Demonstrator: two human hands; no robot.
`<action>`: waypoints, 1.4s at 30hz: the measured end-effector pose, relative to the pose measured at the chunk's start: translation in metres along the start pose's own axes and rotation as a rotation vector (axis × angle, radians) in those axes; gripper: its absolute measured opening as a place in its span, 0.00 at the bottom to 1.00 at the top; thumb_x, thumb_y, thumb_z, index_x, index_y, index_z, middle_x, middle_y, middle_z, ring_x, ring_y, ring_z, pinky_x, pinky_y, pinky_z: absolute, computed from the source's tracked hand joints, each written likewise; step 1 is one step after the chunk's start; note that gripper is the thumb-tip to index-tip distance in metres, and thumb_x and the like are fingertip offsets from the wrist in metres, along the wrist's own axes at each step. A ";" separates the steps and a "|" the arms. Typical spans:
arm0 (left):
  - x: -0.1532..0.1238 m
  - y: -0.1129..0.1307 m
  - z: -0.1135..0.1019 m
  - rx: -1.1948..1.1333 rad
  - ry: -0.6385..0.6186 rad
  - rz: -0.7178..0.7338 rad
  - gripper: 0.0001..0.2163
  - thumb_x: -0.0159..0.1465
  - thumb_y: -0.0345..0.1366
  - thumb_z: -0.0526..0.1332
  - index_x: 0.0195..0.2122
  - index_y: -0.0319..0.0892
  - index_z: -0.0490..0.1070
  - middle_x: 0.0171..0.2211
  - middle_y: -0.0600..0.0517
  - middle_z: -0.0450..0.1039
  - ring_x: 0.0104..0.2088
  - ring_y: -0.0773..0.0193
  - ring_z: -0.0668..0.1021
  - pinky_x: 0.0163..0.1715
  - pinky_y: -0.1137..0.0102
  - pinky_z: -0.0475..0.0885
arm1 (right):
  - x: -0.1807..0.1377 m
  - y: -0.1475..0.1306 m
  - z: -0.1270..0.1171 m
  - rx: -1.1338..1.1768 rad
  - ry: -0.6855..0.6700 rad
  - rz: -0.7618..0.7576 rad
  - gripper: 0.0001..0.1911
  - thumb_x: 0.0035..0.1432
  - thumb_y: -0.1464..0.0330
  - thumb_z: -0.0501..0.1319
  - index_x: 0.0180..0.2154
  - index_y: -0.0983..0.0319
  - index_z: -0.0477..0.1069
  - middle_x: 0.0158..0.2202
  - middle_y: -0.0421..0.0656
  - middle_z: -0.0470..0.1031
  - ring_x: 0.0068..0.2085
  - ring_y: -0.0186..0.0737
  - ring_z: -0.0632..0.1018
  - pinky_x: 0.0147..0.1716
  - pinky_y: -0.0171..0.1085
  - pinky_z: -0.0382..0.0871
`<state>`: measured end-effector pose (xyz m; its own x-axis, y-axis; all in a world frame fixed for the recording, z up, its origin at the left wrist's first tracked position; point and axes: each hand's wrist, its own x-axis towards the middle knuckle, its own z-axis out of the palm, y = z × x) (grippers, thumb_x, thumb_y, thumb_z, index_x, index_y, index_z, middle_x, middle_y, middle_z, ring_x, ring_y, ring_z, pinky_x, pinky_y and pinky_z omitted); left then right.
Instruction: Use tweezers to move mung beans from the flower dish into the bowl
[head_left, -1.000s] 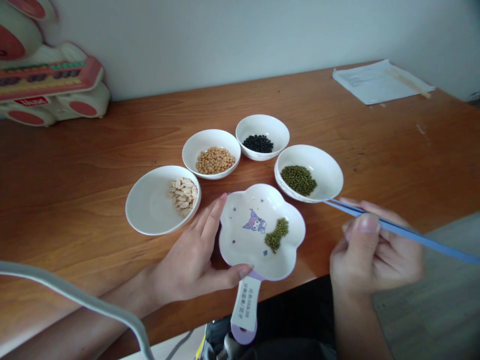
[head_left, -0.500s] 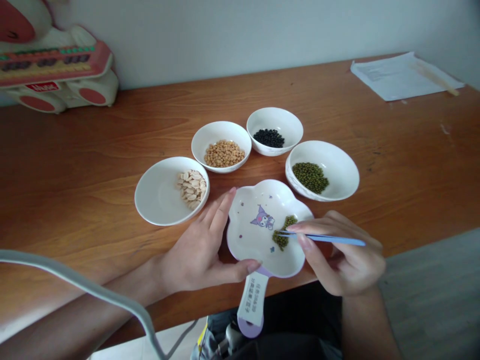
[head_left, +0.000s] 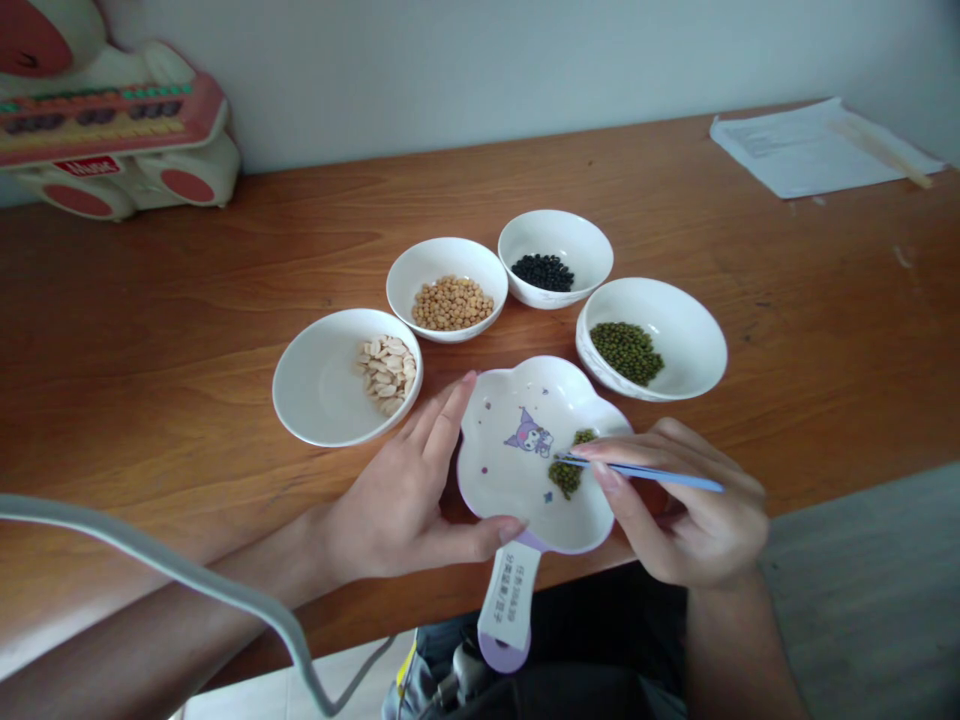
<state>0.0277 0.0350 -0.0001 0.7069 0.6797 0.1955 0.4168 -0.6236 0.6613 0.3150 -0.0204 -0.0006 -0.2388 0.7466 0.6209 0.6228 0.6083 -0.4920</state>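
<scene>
My left hand (head_left: 405, 500) grips the left and front rim of a flower-shaped white plate (head_left: 499, 475) with a cartoon print and a purple handle. A small heap of green beans (head_left: 566, 472) lies on the plate's right side. My right hand (head_left: 686, 510) pinches blue tweezers (head_left: 645, 472), whose tips rest on that heap. Behind the plate stand several white bowls: green beans (head_left: 626, 350) at the right, black beans (head_left: 544, 271), yellow beans (head_left: 452, 302), and pale flat seeds (head_left: 386, 372) at the left.
The wooden table (head_left: 150, 320) runs to a front edge just under my hands. A pink and white toy (head_left: 112, 120) stands at the back left by the wall. Papers with a wooden stick (head_left: 817, 150) lie at the back right. A grey cable (head_left: 225, 600) crosses the lower left.
A second ago my right hand held the tweezers out by the green bean bowl's rim; it came left and down onto the plate's green heap. My left hand has stayed on the plate.
</scene>
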 end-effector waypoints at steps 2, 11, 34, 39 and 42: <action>0.000 0.000 0.000 -0.001 0.001 0.005 0.57 0.68 0.58 0.71 0.82 0.45 0.30 0.79 0.31 0.55 0.76 0.32 0.66 0.73 0.38 0.68 | 0.000 0.000 0.000 -0.002 0.002 0.002 0.16 0.62 0.80 0.68 0.50 0.62 0.80 0.41 0.42 0.88 0.35 0.38 0.85 0.34 0.39 0.74; 0.000 0.000 0.001 0.013 0.003 -0.006 0.57 0.68 0.59 0.70 0.82 0.44 0.31 0.78 0.30 0.55 0.76 0.32 0.66 0.73 0.38 0.68 | 0.004 -0.002 -0.001 -0.004 0.002 -0.005 0.15 0.63 0.80 0.68 0.50 0.62 0.80 0.40 0.42 0.88 0.35 0.38 0.86 0.33 0.39 0.74; -0.005 0.002 0.002 0.002 -0.038 -0.095 0.60 0.67 0.57 0.72 0.82 0.47 0.25 0.80 0.28 0.50 0.76 0.26 0.65 0.71 0.33 0.69 | -0.018 0.010 0.011 -0.119 0.659 0.253 0.16 0.68 0.75 0.68 0.54 0.57 0.83 0.45 0.46 0.88 0.41 0.47 0.89 0.38 0.43 0.85; -0.005 0.001 0.005 -0.003 -0.050 -0.088 0.60 0.66 0.59 0.71 0.82 0.47 0.26 0.81 0.28 0.45 0.78 0.25 0.61 0.71 0.31 0.68 | -0.017 0.009 0.007 -0.173 0.586 0.274 0.20 0.66 0.77 0.68 0.56 0.55 0.83 0.43 0.46 0.89 0.39 0.49 0.89 0.36 0.45 0.86; -0.004 0.000 0.004 0.012 -0.058 -0.085 0.60 0.66 0.59 0.71 0.83 0.47 0.27 0.81 0.29 0.44 0.78 0.25 0.60 0.72 0.30 0.66 | -0.023 0.007 0.009 -0.171 0.651 0.400 0.14 0.69 0.71 0.68 0.54 0.56 0.85 0.43 0.46 0.88 0.39 0.50 0.89 0.37 0.47 0.86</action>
<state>0.0277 0.0304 -0.0037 0.7005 0.7072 0.0960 0.4835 -0.5692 0.6650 0.3177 -0.0307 -0.0237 0.4806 0.5599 0.6749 0.6878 0.2368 -0.6862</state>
